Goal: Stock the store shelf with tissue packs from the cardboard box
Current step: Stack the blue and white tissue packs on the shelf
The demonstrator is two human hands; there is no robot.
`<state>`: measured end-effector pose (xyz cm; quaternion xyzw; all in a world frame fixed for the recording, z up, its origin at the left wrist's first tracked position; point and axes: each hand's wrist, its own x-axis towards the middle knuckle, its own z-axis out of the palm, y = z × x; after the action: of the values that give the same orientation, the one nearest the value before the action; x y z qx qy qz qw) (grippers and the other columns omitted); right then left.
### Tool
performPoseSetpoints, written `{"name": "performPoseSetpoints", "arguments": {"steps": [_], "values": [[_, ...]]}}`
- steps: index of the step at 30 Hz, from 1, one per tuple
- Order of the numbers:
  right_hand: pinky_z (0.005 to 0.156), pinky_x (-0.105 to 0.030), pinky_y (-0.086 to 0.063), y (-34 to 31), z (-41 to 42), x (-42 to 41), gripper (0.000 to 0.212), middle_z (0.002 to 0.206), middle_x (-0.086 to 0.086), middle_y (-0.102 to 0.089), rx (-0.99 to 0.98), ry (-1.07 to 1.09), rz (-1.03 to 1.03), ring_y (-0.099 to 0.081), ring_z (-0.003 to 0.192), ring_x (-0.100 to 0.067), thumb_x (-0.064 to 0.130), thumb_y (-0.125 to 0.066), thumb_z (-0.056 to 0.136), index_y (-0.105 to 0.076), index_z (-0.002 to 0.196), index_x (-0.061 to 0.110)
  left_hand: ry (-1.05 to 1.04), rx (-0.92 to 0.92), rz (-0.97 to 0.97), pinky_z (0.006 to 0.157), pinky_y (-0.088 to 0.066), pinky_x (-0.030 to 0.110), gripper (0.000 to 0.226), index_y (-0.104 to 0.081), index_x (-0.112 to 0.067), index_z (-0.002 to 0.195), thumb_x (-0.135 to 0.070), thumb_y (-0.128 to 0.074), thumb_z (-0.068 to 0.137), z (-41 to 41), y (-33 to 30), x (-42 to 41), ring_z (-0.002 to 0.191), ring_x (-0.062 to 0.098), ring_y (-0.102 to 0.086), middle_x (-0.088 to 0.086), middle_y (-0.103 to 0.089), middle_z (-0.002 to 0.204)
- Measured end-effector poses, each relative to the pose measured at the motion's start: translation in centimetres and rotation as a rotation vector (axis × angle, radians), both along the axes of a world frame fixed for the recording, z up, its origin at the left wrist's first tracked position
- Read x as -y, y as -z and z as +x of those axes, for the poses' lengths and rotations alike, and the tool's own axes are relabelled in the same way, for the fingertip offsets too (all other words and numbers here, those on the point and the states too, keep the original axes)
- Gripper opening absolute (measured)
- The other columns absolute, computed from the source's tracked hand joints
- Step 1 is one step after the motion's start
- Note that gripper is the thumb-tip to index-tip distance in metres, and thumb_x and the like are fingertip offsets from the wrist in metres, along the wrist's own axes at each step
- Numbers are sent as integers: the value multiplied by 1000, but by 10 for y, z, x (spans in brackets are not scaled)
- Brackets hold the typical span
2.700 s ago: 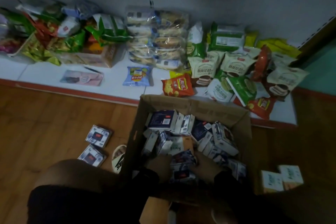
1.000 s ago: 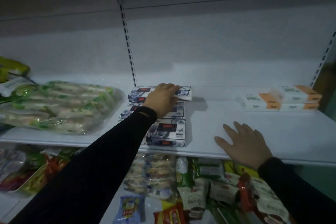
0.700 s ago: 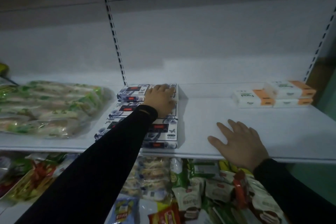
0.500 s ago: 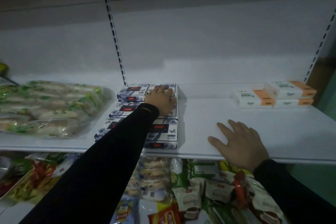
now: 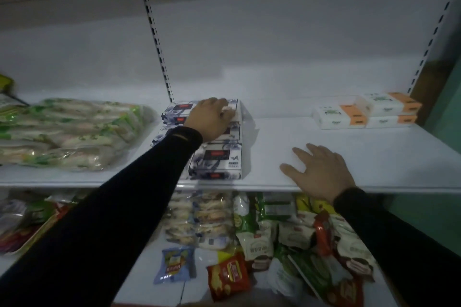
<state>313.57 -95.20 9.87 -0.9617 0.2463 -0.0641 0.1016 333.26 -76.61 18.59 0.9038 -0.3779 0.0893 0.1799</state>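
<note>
While only the head view is on record, it lists the following. Store shelf (image 5: 349,157), white, upper tier: blue-and-white tissue packs (image 5: 215,161) in a row running from front edge to back panel, at least three deep. Left hand (image 5: 210,119), on a dark sleeve, reaches to the rearmost pack (image 5: 177,112); fingers curled over its top and far edge, pressing it back. Right hand (image 5: 319,169): flat on the bare shelf board near the front edge, fingers spread, holding nothing, apparently a brace.

Change noted: a second ago the rearmost pack overhung to the right of the row; now its right edge sits about flush with the packs in front. The right hand has not moved. Judgement: this pack is as good as placed, and the next trip to the cardboard box, out of view here, is due.

Other stock: orange-and-white tissue packs (image 5: 361,113) stacked at the far right; a clear-wrapped bundle (image 5: 69,132) at the left; assorted snack bags (image 5: 249,244) on the lower tier.
</note>
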Motion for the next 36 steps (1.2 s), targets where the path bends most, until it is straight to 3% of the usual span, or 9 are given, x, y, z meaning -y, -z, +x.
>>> {"name": "performPoseSetpoints", "arguments": {"steps": [4, 7, 11, 18, 23, 27, 30, 33, 36], "values": [[113, -45, -24, -10, -9, -12, 62, 146, -12, -47, 99, -5, -179, -42, 134, -30, 59, -32, 96, -52, 137, 17, 76, -20, -103, 109, -29, 36, 52, -37, -15, 146, -42, -39, 102, -77, -16, -54, 136, 25, -37, 9, -41, 149], [105, -43, -37, -18, -26, -42, 53, 137, -16, -55, 244, -110, -181, -51, 124, -33, 47, -39, 100, -57, 132, 8, 72, -48, -166, 104, -29, 26, 55, -39, -18, 145, -47, -42, 99, -130, -11, -94, 136, 17, -37, 3, -41, 150], [99, -39, -44, -13, -71, -89, 47, 135, -11, -55, 356, -221, -75, -52, 121, -29, 42, -46, 99, -57, 133, 11, 104, -147, -143, 93, -31, 20, 53, -41, -23, 144, -49, -45, 98, -184, 21, -138, 130, 15, -43, -2, -43, 148], [95, -29, -41, 51, -154, -147, 42, 135, -5, -54, 145, -360, 89, -53, 119, -21, 42, -47, 99, -58, 131, 17, 133, -376, -20, 103, -37, 28, 54, -40, -18, 145, -43, -48, 98, -243, 114, -181, 132, 19, -43, 2, -44, 147], [95, -25, -39, 127, -177, -173, 40, 139, 0, -48, -123, -357, 271, -50, 120, -17, 44, -43, 101, -52, 134, 23, -13, -510, 186, 95, -42, 30, 50, -45, -21, 139, -44, -52, 95, -245, 211, -199, 122, 24, -52, 8, -53, 138], [96, -34, -47, 189, -165, -189, 43, 137, 0, -51, -267, -300, 412, -54, 115, -19, 46, -43, 101, -50, 137, 23, -44, -678, 234, 73, -42, 23, 36, -54, -20, 128, -32, -53, 94, -242, 281, -208, 101, 24, -62, 10, -64, 119], [94, -31, -46, 241, -147, -200, 43, 136, -1, -54, -367, -285, 486, -55, 115, -19, 41, -44, 102, -47, 140, 22, -76, -773, 279, 87, -47, 30, 43, -46, -23, 136, -35, -52, 95, -232, 336, -210, 111, 26, -57, 10, -55, 132], [84, -27, -42, 290, -123, -207, 48, 133, -6, -53, -465, -250, 548, -57, 110, -20, 38, -43, 102, -40, 146, 20, -164, -851, 355, 101, -39, 35, 62, -27, -21, 149, -44, -51, 96, -219, 383, -210, 127, 31, -46, 11, -35, 149], [103, -33, -40, 331, -100, -214, 56, 154, -6, -34, -516, -224, 649, -45, 131, -22, 38, -41, 103, -27, 153, 17, -234, -943, 372, 105, -37, 39, 71, -17, -26, 152, -52, -49, 94, -203, 425, -208, 131, 35, -38, 15, -27, 152]]}}
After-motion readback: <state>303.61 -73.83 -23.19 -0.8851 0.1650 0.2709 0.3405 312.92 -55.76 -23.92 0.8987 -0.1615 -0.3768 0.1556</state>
